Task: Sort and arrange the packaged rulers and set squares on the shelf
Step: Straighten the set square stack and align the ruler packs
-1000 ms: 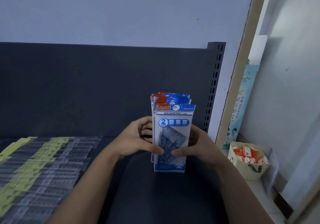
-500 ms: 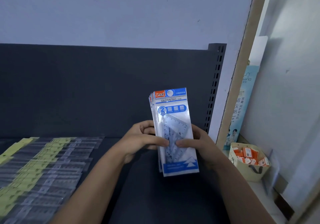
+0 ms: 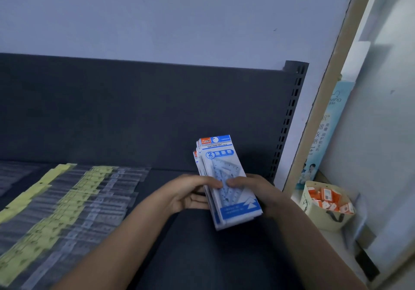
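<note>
**Set-square packs squared up over the bare shelf space**

Lowest in the frame, two forearms reach up toward the middle. The left hand (image 3: 190, 194) cups the stack of set-square packs (image 3: 226, 182) from the left, thumb laid across the front pack and fingers curled behind. The right hand (image 3: 258, 191) closes on the stack's right edge, thumb tip pressing the front face close to the left thumb. Gripping from both sides likely keeps the slippery sleeves aligned before they are laid down.

The stack sits at centre right, over the bare dark shelf (image 3: 202, 256), tilted back with its top leaning left. At lower left, packaged rulers (image 3: 74, 206) with yellow headers lie in overlapping rows. At far right a small basket (image 3: 321, 220) holds orange boxes; behind stands the shelf's back panel (image 3: 134, 114).

Compared with a second ago, the stack has gone from upright and fanned to tilted and tidier, and sits lower.
</note>
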The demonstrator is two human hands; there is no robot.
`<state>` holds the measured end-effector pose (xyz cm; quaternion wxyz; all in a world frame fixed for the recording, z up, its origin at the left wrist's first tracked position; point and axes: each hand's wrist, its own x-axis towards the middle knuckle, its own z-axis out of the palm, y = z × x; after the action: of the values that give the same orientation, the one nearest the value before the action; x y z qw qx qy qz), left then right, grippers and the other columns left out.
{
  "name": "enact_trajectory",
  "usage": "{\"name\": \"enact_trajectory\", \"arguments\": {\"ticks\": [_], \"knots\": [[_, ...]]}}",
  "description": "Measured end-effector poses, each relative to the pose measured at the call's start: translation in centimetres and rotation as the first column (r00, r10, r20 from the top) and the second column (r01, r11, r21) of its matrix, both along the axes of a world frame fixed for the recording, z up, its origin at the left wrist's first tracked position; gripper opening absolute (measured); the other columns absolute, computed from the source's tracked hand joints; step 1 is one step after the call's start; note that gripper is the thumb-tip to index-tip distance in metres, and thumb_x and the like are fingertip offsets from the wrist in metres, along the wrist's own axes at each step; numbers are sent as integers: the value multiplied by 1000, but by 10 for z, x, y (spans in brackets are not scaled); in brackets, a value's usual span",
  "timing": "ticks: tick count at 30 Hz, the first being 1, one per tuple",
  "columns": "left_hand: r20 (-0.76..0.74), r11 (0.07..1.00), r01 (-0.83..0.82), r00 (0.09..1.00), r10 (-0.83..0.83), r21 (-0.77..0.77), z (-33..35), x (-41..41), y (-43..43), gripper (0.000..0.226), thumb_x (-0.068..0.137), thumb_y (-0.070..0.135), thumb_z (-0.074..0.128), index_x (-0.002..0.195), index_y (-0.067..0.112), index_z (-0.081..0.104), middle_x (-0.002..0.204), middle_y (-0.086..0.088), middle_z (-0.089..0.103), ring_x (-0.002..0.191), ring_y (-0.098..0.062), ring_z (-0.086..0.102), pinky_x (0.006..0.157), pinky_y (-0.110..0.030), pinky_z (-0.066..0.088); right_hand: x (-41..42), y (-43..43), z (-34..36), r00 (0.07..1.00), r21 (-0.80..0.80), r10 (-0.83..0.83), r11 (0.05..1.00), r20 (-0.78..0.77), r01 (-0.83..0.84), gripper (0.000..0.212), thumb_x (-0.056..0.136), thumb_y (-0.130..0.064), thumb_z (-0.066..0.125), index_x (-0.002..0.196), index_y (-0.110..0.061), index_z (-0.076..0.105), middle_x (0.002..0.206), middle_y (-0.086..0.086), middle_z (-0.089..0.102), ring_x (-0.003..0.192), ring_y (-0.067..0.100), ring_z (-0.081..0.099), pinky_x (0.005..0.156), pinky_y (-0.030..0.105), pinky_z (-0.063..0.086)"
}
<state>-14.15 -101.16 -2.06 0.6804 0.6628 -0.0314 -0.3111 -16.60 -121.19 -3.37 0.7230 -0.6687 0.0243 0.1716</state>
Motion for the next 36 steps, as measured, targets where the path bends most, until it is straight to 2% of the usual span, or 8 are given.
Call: {"name": "enact_trajectory", "arguments": {"ticks": [13,17,19,21,25,27,31,36], "knots": [[-97,972,-51,995,29,-230,-11,-19,-6,54,55,2,82,108,3,70,106,-14,73,94,-26,72,75,-32,58,12,-8,39,990,-356,126,924,-59,-139,63,70,-15,82,124,-11,51,108,14,71,94,31,70,77,40,57],[117,966,-245,960,253,-84,-13,-18,-7,114,43,1,92,141,13,35,123,-6,67,113,-19,63,94,-33,52,21,-3,40,986,-540,165,827,-27,-154,61,64,-21,85,115,-17,52,100,4,72,83,20,73,66,31,58],[350,900,-398,880,320,179,-9,-23,-5,163,29,25,100,150,23,-10,158,-8,20,145,-17,23,114,-35,28,27,1,42,970,-634,235,742,-58,-217,65,59,-26,86,114,-22,50,103,0,70,85,17,72,71,33,60],[608,754,-529,763,221,389,-8,-25,3,182,13,55,93,144,30,-32,158,-2,-24,146,-13,-15,118,-37,4,33,5,45,945,-692,315,664,-85,-284,68,53,-28,87,109,-28,50,106,-2,68,88,18,71,77,39,60],[745,633,-418,510,-430,652,0,-8,27,160,24,77,77,142,46,-26,151,7,-39,139,-6,-31,113,-31,-14,46,11,58,882,-809,467,493,-64,-319,71,33,-30,87,95,-39,52,102,-9,66,90,17,68,77,43,59],[629,494,-405,345,-697,770,3,4,32,141,41,79,73,150,41,-8,153,8,-34,143,-11,-28,111,-29,-22,53,13,65,855,-845,512,415,-88,-336,73,32,-29,87,95,-42,52,105,-13,62,95,15,64,78,43,59],[591,424,-547,167,-789,722,8,14,23,118,53,90,53,151,40,8,158,-3,-25,145,-16,-25,112,-33,-25,62,17,69,816,-910,573,297,-73,-289,77,44,-25,88,107,-42,47,113,-15,52,104,14,54,83,38,54],[537,374,-505,227,-813,778,13,20,9,110,62,76,63,151,33,13,157,-2,26,144,-18,22,118,-35,7,60,12,54,836,-926,548,316,1,-205,87,48,-26,89,119,-39,41,114,-11,53,102,12,53,84,35,52]]}}
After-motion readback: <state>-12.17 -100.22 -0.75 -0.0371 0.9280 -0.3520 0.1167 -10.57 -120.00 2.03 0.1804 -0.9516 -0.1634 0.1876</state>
